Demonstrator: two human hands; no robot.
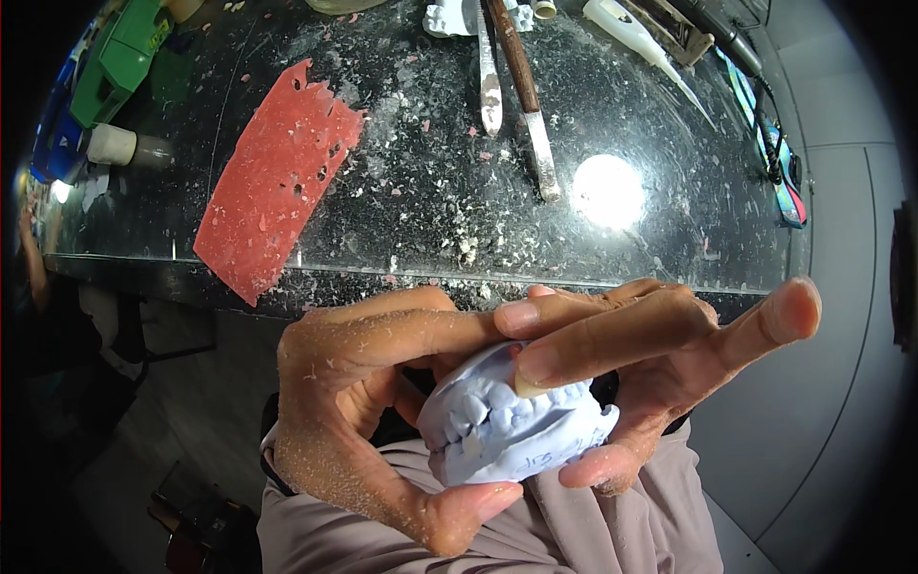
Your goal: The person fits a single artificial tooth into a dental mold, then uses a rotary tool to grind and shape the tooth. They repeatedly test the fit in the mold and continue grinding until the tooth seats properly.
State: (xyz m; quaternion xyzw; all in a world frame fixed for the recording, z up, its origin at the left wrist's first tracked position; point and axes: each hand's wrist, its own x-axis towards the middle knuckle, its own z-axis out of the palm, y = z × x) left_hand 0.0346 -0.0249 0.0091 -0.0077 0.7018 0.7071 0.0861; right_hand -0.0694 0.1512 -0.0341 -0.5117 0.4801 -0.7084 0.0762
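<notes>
A pale blue-white plaster dental cast (512, 421), with moulded teeth and handwriting on its side, is held above my lap, off the table's front edge. My left hand (359, 411) grips its left side, thumb below and fingers curled over the top. My right hand (650, 364) holds the right side, thumb at the lower edge. One right finger presses on the cast's upper part near the teeth, where a small reddish patch shows. Another right finger sticks out to the right. Pale crumbs cling to my left hand. The cast's underside is hidden.
On the dark table (402, 191) lie a torn red wax sheet (277, 172), a metal blade tool (489, 86), a wooden-handled knife (526, 91) and scattered crumbs. Another white cast (454, 17), a white pointed tool (645, 48), a green box (120, 62) and a lanyard (770, 134) sit farther off.
</notes>
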